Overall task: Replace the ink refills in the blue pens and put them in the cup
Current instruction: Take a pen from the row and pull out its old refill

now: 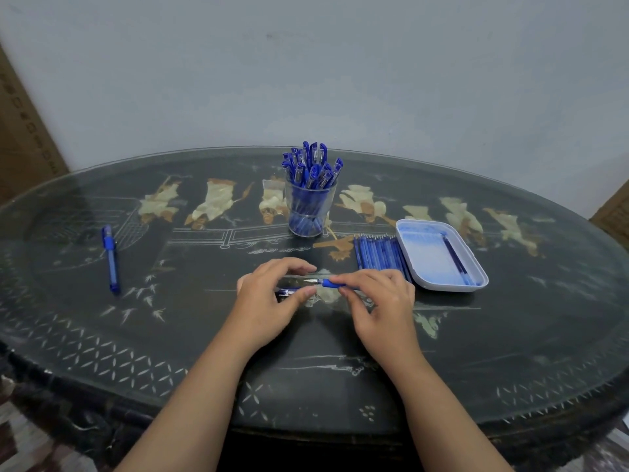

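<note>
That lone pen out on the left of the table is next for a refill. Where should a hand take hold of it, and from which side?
Probably by the clear barrel, near its middle, coming straight down from above with the left hand. The lone pen lies flat on the table, running near to far, with bare surface either side, so thumb and finger can close across it from left and right.

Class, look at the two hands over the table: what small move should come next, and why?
Probably bring the two halves together: the right hand holds the blue grip section with its tip pointing at the clear barrel in the left hand, and they are still apart.
</note>
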`<state>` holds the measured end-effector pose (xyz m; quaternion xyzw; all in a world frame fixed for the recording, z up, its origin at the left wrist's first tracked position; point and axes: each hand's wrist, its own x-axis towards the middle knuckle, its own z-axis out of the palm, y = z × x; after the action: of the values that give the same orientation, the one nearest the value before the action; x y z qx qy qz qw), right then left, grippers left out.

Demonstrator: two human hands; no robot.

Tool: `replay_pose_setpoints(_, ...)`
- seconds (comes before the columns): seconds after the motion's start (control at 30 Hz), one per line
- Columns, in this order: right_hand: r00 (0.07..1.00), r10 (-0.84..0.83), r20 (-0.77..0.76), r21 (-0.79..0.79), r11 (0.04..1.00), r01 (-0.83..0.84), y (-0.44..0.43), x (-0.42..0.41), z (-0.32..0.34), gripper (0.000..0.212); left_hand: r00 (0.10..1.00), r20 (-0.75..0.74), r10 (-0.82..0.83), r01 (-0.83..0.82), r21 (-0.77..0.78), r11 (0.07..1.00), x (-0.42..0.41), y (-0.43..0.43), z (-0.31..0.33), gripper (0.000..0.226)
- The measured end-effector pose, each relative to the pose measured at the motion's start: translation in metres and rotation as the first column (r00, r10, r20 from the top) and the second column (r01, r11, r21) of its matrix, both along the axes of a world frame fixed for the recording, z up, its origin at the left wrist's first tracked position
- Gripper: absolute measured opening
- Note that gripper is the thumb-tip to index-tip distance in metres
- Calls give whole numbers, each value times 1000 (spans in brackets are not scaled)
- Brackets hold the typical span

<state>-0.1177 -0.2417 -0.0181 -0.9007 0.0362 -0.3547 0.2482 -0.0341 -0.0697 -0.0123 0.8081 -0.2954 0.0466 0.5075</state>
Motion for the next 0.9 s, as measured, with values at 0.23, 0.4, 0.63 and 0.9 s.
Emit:
replay_pose_setpoints(0.23,1000,1,-4,5,1000,-1,0,0,0,19,999,-22,36,-35,8,999,-2,-2,2,26)
replay_pose_setpoints(0.4,1000,3,-3,2,1000,-3,0,0,0,19,999,-3,33,-33,2,999,-1,-1,1,8)
replay_pose_setpoints(0.63,1000,-1,-13,10,1000,1,-1,-1,-1,21,994,-90,66,-65,6,998,-5,-1,8,8)
replay_pose_setpoints(0.9,1000,-6,-22,26,1000,6,-3,-1,-3,20,964,-162,211,-224,-66,972,-9,7,13,11)
